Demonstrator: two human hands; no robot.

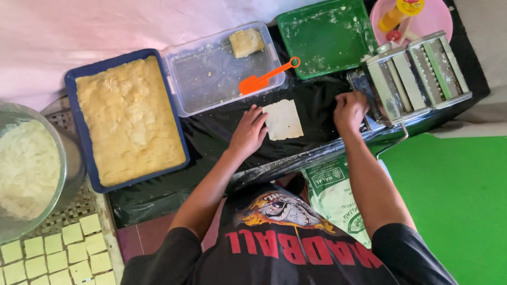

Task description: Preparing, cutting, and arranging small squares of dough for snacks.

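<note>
Pale dough sheet [283,120] lies flat on the black-covered desk [211,134], long axis pointing away from the person. Left hand [248,132] touches its left edge, fingers loosely spread. Right hand [349,110] rests well right, at the pasta roller [414,74]; grip unclear.

My low table is covered with a black plastic sheet [211,137]. On it lie a flat dough sheet [283,120], a blue tray of yellow dough [128,119], a clear tub [222,68], a green tray [327,34] and my pasta roller [412,74]. My left hand [248,132] rests on the sheet, touching the dough sheet's edge.
</note>
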